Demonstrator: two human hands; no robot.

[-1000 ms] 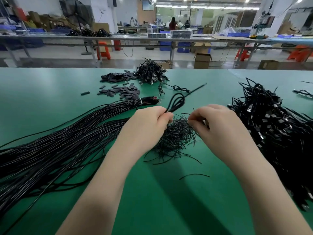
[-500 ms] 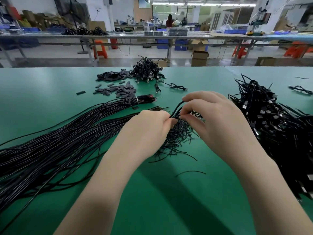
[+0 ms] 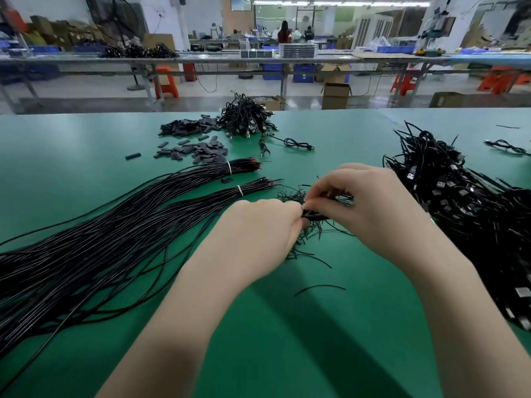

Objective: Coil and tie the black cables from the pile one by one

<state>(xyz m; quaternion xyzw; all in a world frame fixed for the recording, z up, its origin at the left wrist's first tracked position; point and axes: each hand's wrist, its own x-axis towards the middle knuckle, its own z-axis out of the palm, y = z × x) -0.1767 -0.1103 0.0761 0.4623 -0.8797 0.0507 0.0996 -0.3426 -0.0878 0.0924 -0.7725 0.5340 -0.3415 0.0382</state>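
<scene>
Left hand [image 3: 258, 225] and right hand [image 3: 365, 202] both curled, pinching one coiled cable [image 3: 314, 216] between them above tie heap [image 3: 304, 228] on table [image 3: 86, 145]. Coil lies left-right. Two banded cable bundles [image 3: 115, 225] left, ends pointing far-right. Cable pile [image 3: 474, 202] right.

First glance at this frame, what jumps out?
Two bare hands meet mid-table: the left hand and right hand pinch a small coiled black cable above a heap of thin black twist ties. Long straight black cables fan left; a tangled pile of coiled USB cables sits right.
</scene>
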